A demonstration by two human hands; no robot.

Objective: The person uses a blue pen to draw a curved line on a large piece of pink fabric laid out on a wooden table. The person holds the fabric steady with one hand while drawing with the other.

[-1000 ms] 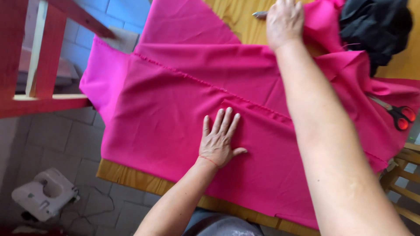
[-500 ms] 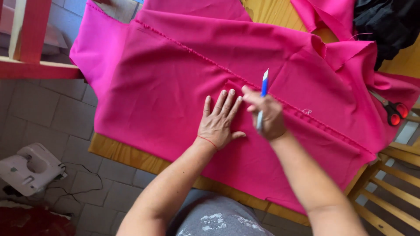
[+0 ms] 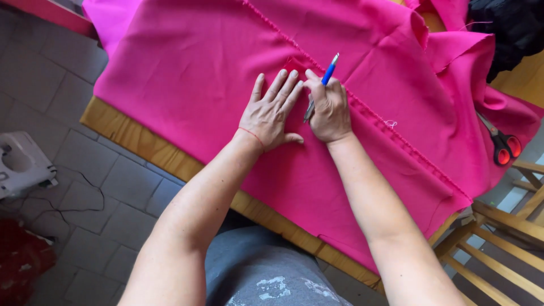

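Pressing flat with fingers spread, the person's left hand is pinning down the pink fabric that is lying across the wooden table, just below its stitched seam. The right hand is closing around a blue-handled tool, fingers wrapped on the shaft, its metal end lying against the cloth beside the left fingertips. The work looks to be at the seam-picking or marking stage. The next move is probably calling for steady downward tension from the left hand and a fine, controlled stroke along the seam. Red-handled scissors are lying well apart at the right.
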